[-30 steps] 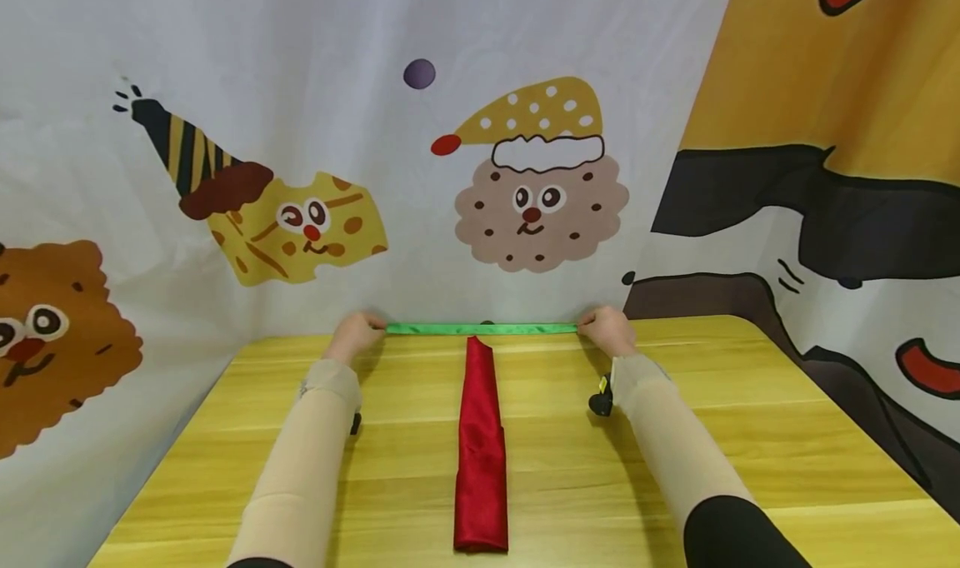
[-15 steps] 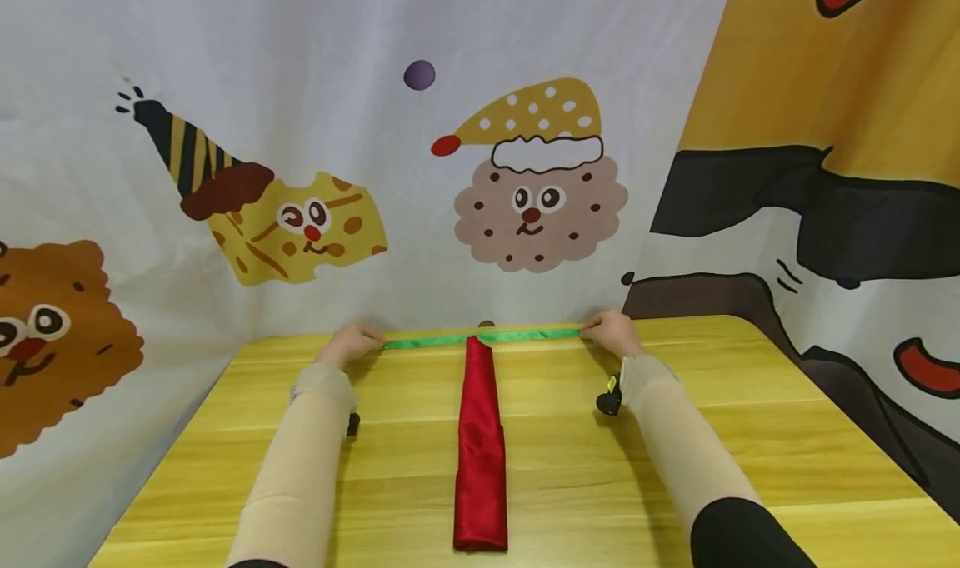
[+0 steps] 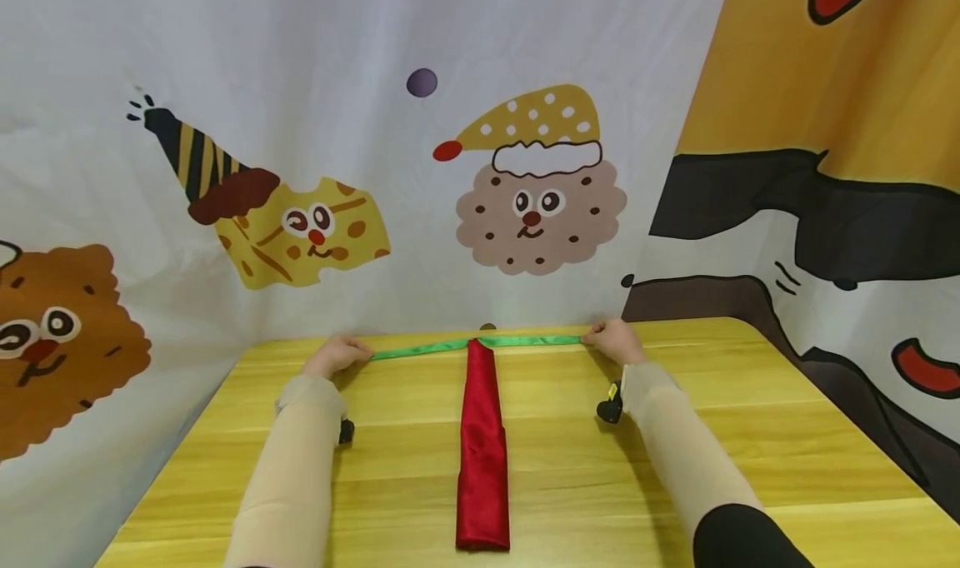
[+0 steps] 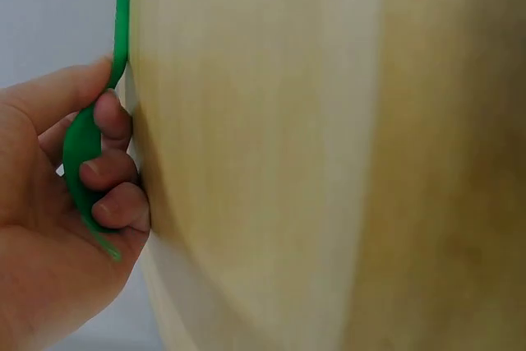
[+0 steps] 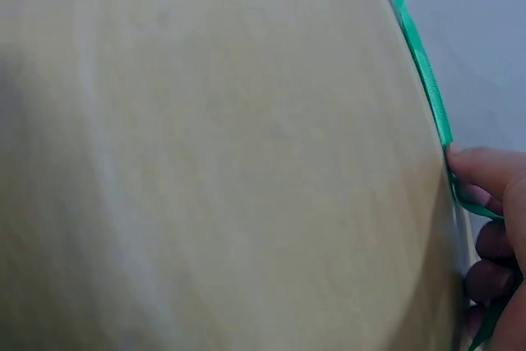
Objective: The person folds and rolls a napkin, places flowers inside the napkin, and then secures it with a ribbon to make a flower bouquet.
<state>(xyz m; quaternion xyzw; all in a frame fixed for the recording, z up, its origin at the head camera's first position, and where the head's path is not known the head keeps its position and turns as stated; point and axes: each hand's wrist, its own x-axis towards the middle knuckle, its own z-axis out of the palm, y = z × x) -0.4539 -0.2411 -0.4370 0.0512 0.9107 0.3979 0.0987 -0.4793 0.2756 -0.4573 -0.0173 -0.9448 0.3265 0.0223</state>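
A narrow green ribbon runs between both hands along the far edge of the table. Its left end is pinched by my left hand; in the left wrist view the tail of the ribbon curves through the palm under curled fingers. At the other end, my right hand pinches the ribbon between thumb and finger, with a loose tail in the palm in the right wrist view. A long folded red satin cloth lies lengthwise on the table, its narrow far tip covering the ribbon's middle.
The wooden table backs onto a white curtain printed with cartoon figures. Its far edge lies close to the hanging fabric. Small dark devices are strapped near both wrists.
The ribbon has lowered toward the table, and its middle now sits behind the red cloth's tip. My left hand has moved left and nearer; the right has shifted slightly.
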